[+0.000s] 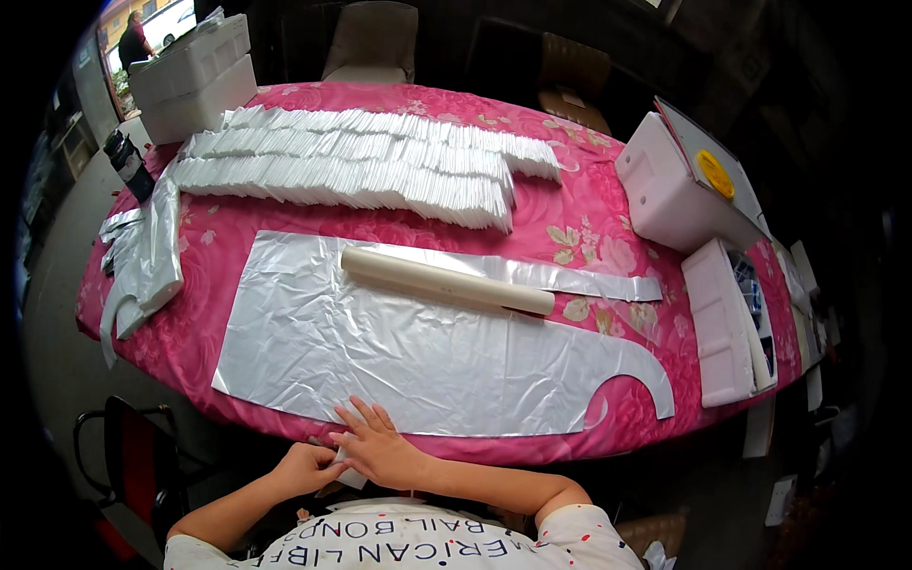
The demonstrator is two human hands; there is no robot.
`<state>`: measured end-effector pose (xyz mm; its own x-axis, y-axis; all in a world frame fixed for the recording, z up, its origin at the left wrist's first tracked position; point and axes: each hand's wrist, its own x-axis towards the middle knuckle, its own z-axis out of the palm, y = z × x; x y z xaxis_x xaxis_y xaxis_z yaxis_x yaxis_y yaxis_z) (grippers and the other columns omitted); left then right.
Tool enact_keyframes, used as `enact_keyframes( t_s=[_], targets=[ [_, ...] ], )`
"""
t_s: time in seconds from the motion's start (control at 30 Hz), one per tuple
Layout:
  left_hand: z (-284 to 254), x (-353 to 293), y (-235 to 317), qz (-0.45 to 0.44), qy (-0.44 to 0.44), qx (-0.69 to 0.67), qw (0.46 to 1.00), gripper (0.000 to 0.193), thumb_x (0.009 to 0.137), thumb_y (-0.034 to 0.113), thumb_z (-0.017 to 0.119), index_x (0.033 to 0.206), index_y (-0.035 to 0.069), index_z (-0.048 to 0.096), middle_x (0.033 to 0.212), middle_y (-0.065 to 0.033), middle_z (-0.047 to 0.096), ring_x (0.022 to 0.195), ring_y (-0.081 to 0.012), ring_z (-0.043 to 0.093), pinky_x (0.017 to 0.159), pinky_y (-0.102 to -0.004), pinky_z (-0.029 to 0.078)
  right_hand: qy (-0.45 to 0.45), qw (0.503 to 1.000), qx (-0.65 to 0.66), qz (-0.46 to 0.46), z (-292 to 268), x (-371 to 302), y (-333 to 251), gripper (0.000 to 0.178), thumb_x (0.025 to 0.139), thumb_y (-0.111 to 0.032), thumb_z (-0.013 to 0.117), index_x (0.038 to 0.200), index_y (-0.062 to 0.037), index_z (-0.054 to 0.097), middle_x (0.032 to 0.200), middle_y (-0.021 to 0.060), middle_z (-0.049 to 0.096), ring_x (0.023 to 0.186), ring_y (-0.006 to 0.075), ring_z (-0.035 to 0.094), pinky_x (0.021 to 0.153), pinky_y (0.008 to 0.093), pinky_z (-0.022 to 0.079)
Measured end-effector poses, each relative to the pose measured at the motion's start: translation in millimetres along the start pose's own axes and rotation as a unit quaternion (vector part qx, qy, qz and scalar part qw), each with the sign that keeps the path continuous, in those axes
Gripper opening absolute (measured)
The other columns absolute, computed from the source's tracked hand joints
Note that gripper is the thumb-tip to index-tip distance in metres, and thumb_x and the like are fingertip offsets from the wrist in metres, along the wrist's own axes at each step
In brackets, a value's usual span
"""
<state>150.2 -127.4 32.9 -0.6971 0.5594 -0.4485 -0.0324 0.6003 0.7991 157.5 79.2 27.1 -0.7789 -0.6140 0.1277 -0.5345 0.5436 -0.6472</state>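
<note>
A large white plastic sheet lies spread before me, wrinkled, with curved strap ends at its right like a disposable apron. A pale cardboard tube rests across its upper part. At the near table edge my left hand is closed, its fingertips pinching a small white folded piece, partly hidden by the hands. Beside it, my right hand has its fingers spread, tips at the sheet's near edge, palm over the white piece.
Long rows of folded white packets fill the far side of the pink floral tablecloth. White foam boxes stand at the far left, others at the right. A dark bottle and draped white plastic are at left.
</note>
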Motion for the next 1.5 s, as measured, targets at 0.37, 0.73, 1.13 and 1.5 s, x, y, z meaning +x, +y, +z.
enact_keyframes(
  t_s=[0.37, 0.73, 1.13, 1.5],
  targets=[
    [-17.5, 34.3, 58.8, 0.069, 0.115, -0.098, 0.986, 0.030, 0.081, 0.006, 0.062, 0.110, -0.003, 0.059, 0.102, -0.0136, 0.065, 0.087, -0.0178, 0.064, 0.075, -0.0262, 0.051, 0.445, 0.822, 0.294, 0.198, -206.1, -32.7, 184.9, 0.012, 0.085, -0.011, 0.063, 0.090, -0.0003, 0.063, 0.084, 0.0002, 0.063, 0.079, 0.0063, 0.054, 0.070, 0.0210, 0.044],
    [-11.2, 55.2, 78.4, 0.095, 0.042, -0.051, 0.993, 0.031, 0.081, 0.003, 0.057, 0.111, -0.003, 0.057, 0.105, -0.0129, 0.064, 0.096, -0.0183, 0.063, 0.080, -0.0274, 0.050, 0.390, 0.765, -0.285, 0.426, -275.5, -22.6, 294.4, 0.044, 0.074, -0.030, 0.068, 0.107, -0.0027, 0.059, 0.103, 0.0185, 0.058, 0.101, 0.0302, 0.052, 0.089, 0.0428, 0.040],
    [-3.9, 101.2, 99.5, 0.195, 0.060, 0.015, 0.979, 0.034, 0.081, 0.012, 0.062, 0.113, 0.002, 0.057, 0.108, -0.0118, 0.063, 0.096, -0.0225, 0.062, 0.079, -0.0325, 0.049, 0.086, 0.941, -0.185, 0.269, -188.3, -58.5, 142.2, 0.056, 0.075, -0.026, 0.067, 0.121, 0.0012, 0.049, 0.100, 0.0180, 0.056, 0.094, 0.0317, 0.054, 0.082, 0.0391, 0.045],
    [75.1, 167.7, 111.2, 0.347, 0.137, 0.221, 0.901, 0.089, 0.079, 0.039, 0.059, 0.139, -0.006, 0.013, 0.142, -0.0338, 0.006, 0.134, -0.0451, 0.011, 0.109, -0.0458, 0.016, 0.188, 0.951, -0.118, 0.216, -100.1, -136.3, 80.6, 0.045, 0.086, -0.026, 0.054, 0.122, 0.0019, 0.050, 0.131, 0.0213, 0.043, 0.123, 0.0375, 0.037, 0.102, 0.0419, 0.030]
  ],
)
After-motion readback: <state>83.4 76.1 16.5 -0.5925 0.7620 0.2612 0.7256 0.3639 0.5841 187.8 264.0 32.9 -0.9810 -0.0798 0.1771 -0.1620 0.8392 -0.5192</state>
